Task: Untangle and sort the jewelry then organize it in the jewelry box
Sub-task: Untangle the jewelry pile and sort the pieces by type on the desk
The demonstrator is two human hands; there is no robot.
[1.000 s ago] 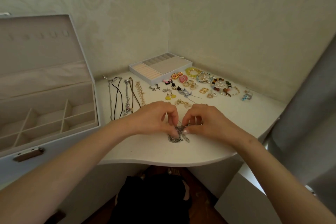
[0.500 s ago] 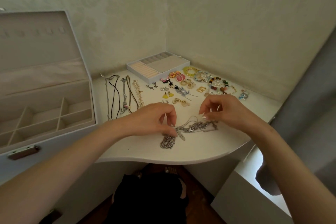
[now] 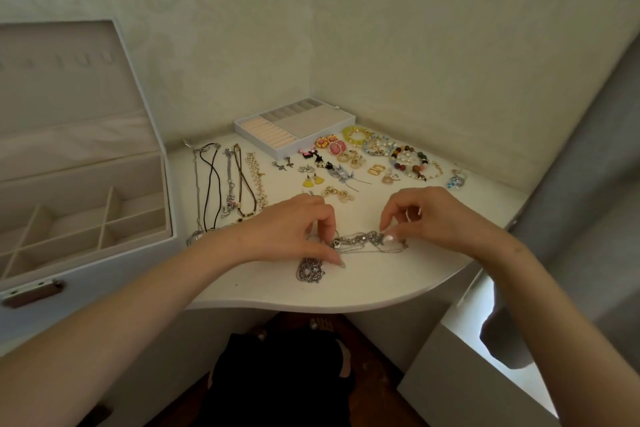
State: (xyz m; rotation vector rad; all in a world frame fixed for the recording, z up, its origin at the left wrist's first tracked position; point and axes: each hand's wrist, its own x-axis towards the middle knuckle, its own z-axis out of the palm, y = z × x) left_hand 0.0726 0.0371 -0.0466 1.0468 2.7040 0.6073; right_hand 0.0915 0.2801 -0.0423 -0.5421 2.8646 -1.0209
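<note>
At lower centre, your left hand [image 3: 294, 229] and right hand [image 3: 436, 218] each pinched the tangled silver chains [image 3: 360, 241] lying on the table [image 3: 346, 291]. The jewelry box [image 3: 167, 191] stood open at the left edge, its lined dividers showing. At upper centre, the tray [image 3: 311, 144] showed peach ring rolls and grey slots.

Jewelry box [image 3: 104, 274] left, necklaces [image 3: 229, 180] beside it; tray [image 3: 301, 123] behind what seem earrings [image 3: 310, 181].
</note>
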